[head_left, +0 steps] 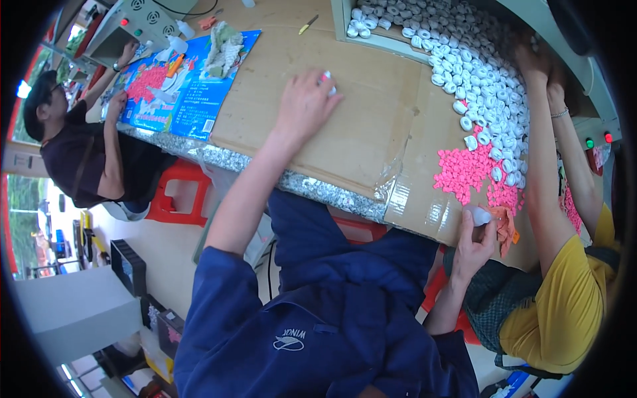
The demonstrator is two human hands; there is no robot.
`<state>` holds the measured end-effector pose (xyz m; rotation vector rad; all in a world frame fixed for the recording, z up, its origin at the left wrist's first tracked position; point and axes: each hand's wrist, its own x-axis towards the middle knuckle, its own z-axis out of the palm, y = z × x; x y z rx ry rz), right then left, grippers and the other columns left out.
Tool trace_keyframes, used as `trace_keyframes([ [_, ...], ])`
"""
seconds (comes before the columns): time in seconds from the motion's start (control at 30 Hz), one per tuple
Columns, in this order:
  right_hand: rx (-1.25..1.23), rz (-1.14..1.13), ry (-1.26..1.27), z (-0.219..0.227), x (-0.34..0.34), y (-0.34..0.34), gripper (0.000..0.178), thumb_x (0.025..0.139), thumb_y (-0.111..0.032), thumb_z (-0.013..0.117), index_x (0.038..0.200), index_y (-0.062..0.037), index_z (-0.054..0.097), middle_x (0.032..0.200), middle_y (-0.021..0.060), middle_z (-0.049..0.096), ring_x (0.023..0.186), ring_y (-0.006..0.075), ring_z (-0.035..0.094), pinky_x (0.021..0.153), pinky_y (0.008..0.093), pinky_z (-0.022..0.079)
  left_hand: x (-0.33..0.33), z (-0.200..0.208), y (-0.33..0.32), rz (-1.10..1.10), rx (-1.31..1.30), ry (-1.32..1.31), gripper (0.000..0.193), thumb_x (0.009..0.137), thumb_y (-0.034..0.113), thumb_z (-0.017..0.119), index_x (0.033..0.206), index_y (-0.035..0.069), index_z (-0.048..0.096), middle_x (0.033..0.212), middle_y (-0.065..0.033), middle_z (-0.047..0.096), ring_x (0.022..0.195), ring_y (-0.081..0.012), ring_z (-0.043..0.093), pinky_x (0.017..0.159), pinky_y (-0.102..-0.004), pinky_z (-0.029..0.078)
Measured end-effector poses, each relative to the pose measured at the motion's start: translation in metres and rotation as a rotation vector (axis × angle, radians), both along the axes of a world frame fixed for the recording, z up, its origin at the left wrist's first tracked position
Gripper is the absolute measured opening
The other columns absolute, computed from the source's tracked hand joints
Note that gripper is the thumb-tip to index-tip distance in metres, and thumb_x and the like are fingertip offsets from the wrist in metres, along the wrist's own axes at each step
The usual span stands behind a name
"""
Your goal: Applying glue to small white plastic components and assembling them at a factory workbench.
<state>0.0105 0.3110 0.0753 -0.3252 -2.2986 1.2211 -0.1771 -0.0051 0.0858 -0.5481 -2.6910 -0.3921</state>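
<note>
My left hand (307, 105) is over the cardboard sheet (371, 119), its fingers closed around a small white piece with a pink part (326, 77); the fingers hide most of it. Near the table's front edge, my right hand (474, 251) grips a small whitish, translucent, bottle-like thing (479, 216) between thumb and fingers. Just beyond that hand lie many small pink pieces (459, 171). Rounded white plastic parts (458, 69) spread in a large heap from the opening at the back right toward the pink ones. A crumpled orange cloth (505, 232) sits right beside my right hand.
At right, a co-worker in a yellow sleeve (554, 298) reaches both arms into the white heap. Another person (86, 146) sits at left by a blue printed sheet (202, 99) bearing pink pieces and a whitish cloth (224, 50). A small knife (308, 25) lies at the back.
</note>
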Motion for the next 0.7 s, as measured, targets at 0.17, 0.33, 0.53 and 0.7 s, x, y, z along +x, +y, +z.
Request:
trace_keyframes([
  [0.17, -0.007, 0.017, 0.000, -0.004, -0.001, -0.003, 0.023, 0.084, -0.007, 0.061, 0.104, 0.0037, 0.055, 0.092, 0.0033, 0.056, 0.084, 0.0084, 0.052, 0.076, 0.0215, 0.042, -0.014, 0.009, -0.040, 0.035, -0.034, 0.252, 0.033, 0.080, 0.032, 0.063, 0.103, 0.008, 0.062, 0.117, -0.0140, 0.053, 0.106, -0.0320, 0.052, 0.088, -0.0388, 0.041],
  [0.33, -0.029, 0.003, 0.001, 0.003, -0.003, 0.006, 0.022, 0.083, -0.006, 0.062, 0.102, 0.0038, 0.057, 0.087, -0.0002, 0.056, 0.077, 0.0046, 0.050, 0.069, 0.0177, 0.040, 0.064, 0.047, -0.037, -0.110, 0.290, 0.560, 0.022, 0.081, 0.013, 0.060, 0.101, 0.003, 0.060, 0.102, -0.0134, 0.059, 0.097, -0.0313, 0.054, 0.083, -0.0395, 0.041],
  [0.53, -0.058, 0.030, -0.037, 0.007, -0.010, 0.006, 0.023, 0.082, -0.002, 0.061, 0.104, 0.0041, 0.056, 0.089, 0.0020, 0.058, 0.079, 0.0073, 0.054, 0.071, 0.0202, 0.043, 0.242, -0.112, -0.064, 0.750, 1.021, -0.205, 0.027, 0.094, 0.019, 0.041, 0.088, -0.002, 0.057, 0.074, -0.0073, 0.052, 0.070, -0.0147, 0.048, 0.066, -0.0274, 0.040],
  [0.7, -0.190, 0.149, -0.038, -0.003, -0.016, 0.005, 0.027, 0.081, 0.003, 0.059, 0.106, 0.0034, 0.053, 0.097, 0.0063, 0.057, 0.091, 0.0146, 0.056, 0.082, 0.0273, 0.045, 0.278, -0.250, -0.105, 0.721, 0.779, -0.784, 0.036, 0.093, 0.030, 0.040, 0.088, -0.001, 0.058, 0.079, -0.0127, 0.061, 0.076, -0.0216, 0.059, 0.070, -0.0334, 0.046],
])
